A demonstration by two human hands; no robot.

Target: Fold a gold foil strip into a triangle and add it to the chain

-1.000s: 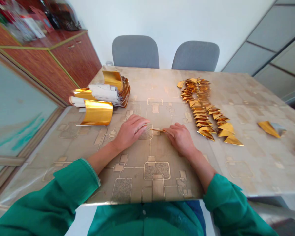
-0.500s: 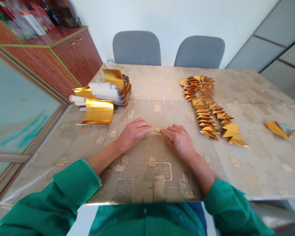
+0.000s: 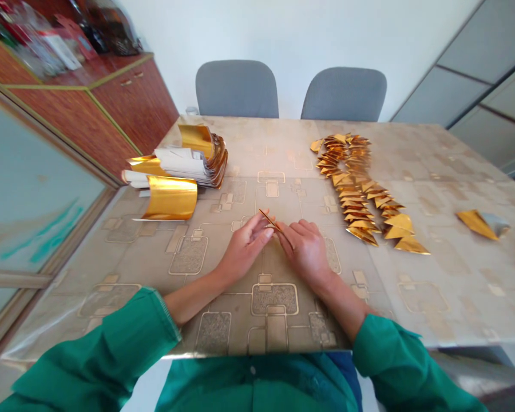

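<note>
Between my two hands, over the near middle of the table, a narrow folded piece of gold foil paper [image 3: 266, 217] is seen almost edge-on, its upper end pointing left. My right hand [image 3: 305, 247] is closed and pinches its lower right end. The fingers and thumb of my left hand [image 3: 245, 245] are around the other part of it. Part of the paper is hidden by the fingers. To the right, rows of folded gold paper pieces [image 3: 355, 201] stand nested together.
A stack of gold and white paper sheets [image 3: 212, 166] and a curled gold sheet [image 3: 171, 197] lie at the left. One loose folded piece [image 3: 478, 223] sits far right. Two grey chairs [image 3: 237, 88] back the patterned tablecloth [image 3: 274, 300]. A wooden cabinet [image 3: 129, 109] stands far left.
The folded paper has turned from lying level between my fingertips to slanting up to the left. My left hand has drawn down and turned, its thumb now showing.
</note>
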